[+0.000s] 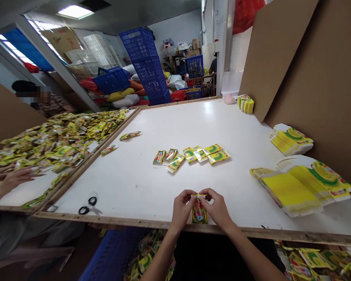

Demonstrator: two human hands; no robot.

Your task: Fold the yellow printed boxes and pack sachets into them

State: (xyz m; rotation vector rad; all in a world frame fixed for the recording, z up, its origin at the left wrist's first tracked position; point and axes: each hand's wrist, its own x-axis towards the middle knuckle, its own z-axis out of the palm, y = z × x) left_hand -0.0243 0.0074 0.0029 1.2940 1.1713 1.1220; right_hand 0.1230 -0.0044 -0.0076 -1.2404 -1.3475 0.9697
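Cannot fully see the packet (pixel 199 214) behind the thumbs (pixel 206 203), follow the blue crate (pixel 114 248) below frame, or identify distant clutter (pixel 183 46), possibly boxes.

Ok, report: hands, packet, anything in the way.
Left hand, right hand both gripping packet by top end. Packet at near edge of table. Scissors off left, not in the way.

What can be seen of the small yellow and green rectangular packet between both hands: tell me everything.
The small packet looks like glossy printed card, yellow and green, with pale lettering along its length. Its long sides point toward the person at the near edge of the white tabletop, its near end by the wooden edge strip. The left hand and right hand pinch its far end, partly hiding it. Whether it is filled is unclear.
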